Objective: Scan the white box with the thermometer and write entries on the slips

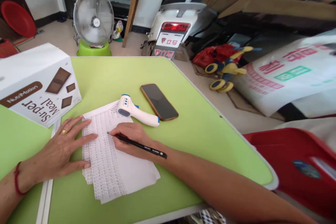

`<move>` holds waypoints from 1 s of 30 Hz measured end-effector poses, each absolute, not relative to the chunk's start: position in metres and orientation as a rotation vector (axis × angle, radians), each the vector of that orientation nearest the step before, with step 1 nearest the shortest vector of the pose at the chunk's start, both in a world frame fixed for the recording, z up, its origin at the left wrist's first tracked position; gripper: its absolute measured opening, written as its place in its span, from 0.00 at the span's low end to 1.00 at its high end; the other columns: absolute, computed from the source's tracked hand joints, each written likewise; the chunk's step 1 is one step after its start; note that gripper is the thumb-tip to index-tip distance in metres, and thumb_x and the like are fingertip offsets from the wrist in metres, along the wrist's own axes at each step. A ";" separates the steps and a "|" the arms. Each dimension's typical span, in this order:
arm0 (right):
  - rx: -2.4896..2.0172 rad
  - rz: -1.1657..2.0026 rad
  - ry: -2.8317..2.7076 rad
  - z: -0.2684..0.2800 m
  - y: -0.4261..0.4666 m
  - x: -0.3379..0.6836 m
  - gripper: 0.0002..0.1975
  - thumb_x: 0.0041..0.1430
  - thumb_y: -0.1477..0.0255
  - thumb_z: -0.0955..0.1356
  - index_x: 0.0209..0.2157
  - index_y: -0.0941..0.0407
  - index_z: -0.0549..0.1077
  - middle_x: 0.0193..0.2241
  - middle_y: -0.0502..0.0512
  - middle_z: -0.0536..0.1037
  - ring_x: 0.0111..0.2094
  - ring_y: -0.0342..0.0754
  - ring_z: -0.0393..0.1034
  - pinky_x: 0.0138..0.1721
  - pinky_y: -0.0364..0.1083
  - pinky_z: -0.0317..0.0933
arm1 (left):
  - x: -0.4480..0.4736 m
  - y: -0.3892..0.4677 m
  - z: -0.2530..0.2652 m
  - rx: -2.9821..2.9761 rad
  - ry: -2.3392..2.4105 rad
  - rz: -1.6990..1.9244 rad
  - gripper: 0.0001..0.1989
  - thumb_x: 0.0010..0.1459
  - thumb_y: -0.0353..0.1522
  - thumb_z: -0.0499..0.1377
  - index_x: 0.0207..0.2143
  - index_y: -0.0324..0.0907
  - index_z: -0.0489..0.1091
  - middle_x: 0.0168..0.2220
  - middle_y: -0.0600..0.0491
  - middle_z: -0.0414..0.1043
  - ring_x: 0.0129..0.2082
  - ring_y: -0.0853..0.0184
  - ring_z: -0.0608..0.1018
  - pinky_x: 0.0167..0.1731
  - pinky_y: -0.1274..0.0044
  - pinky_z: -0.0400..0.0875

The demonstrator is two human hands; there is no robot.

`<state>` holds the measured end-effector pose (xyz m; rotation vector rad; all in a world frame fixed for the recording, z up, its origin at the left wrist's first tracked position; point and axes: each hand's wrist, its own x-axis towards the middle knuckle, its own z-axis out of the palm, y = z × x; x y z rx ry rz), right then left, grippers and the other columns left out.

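Sheets of white paper (136,168), stacked unevenly and covered on the left with rows of handwriting, lie on the green table (199,140). My right hand (133,138) is closed around a black pen (141,145), its tip at the writing. Spread flat, my left hand (65,145) rests its fingertips on the paper's left edge. A white and blue infrared thermometer (139,112) lies across the top of the sheets. Just beyond it is a dark phone (160,101) with a brown edge, face up.
A white "Su-per Meal" box (39,84) stands at the table's left. Past the far edge are a fan (93,17) on a green stool and a white scooter (175,24). To the right are a red chair (286,161), a large white sack (286,66) and a yellow toy tricycle (228,70).
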<state>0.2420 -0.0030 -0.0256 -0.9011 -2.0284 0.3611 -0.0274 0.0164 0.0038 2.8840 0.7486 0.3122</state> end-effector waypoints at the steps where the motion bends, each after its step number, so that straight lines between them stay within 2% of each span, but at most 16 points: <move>1: -0.885 0.351 -2.033 -0.024 -0.003 0.243 0.08 0.53 0.80 0.63 0.32 0.55 0.72 0.22 0.48 0.76 0.21 0.40 0.68 0.24 0.40 0.63 | -0.027 0.017 0.005 2.886 0.741 0.303 0.30 0.62 0.48 0.57 0.64 0.51 0.57 0.68 0.43 0.49 0.67 0.42 0.51 0.59 0.44 0.55; 9: -0.779 0.212 -2.153 -0.027 0.000 0.247 0.11 0.55 0.81 0.63 0.36 0.53 0.71 0.23 0.50 0.76 0.24 0.44 0.70 0.27 0.43 0.65 | -0.027 0.018 0.008 2.872 0.737 0.304 0.28 0.63 0.46 0.57 0.62 0.48 0.57 0.67 0.42 0.50 0.67 0.44 0.51 0.59 0.45 0.56; 15: -0.738 0.127 -2.205 -0.031 -0.002 0.248 0.07 0.59 0.78 0.64 0.37 0.56 0.72 0.27 0.54 0.77 0.28 0.45 0.72 0.30 0.43 0.67 | -0.029 0.018 0.006 2.868 0.734 0.315 0.29 0.63 0.47 0.57 0.61 0.47 0.57 0.67 0.42 0.50 0.67 0.45 0.51 0.60 0.46 0.55; 21: -0.722 0.104 -2.217 -0.028 -0.004 0.247 0.06 0.59 0.77 0.64 0.37 0.57 0.73 0.27 0.55 0.77 0.28 0.45 0.72 0.30 0.44 0.67 | -0.028 0.017 0.004 2.866 0.744 0.316 0.29 0.63 0.47 0.57 0.61 0.47 0.57 0.67 0.42 0.51 0.68 0.45 0.51 0.60 0.46 0.56; 27: -0.712 0.263 -2.183 -0.027 -0.003 0.248 0.06 0.63 0.71 0.66 0.37 0.57 0.74 0.28 0.55 0.78 0.28 0.44 0.72 0.29 0.43 0.67 | -0.028 0.018 0.002 2.835 0.747 0.368 0.28 0.63 0.47 0.57 0.61 0.48 0.59 0.66 0.43 0.52 0.67 0.45 0.52 0.60 0.46 0.57; 30: -0.788 0.440 -2.131 -0.027 -0.004 0.247 0.07 0.65 0.71 0.64 0.38 0.56 0.75 0.28 0.54 0.78 0.29 0.43 0.72 0.30 0.42 0.67 | -0.023 0.017 0.010 2.830 0.728 0.443 0.24 0.65 0.43 0.56 0.60 0.46 0.58 0.65 0.42 0.55 0.67 0.47 0.53 0.59 0.50 0.62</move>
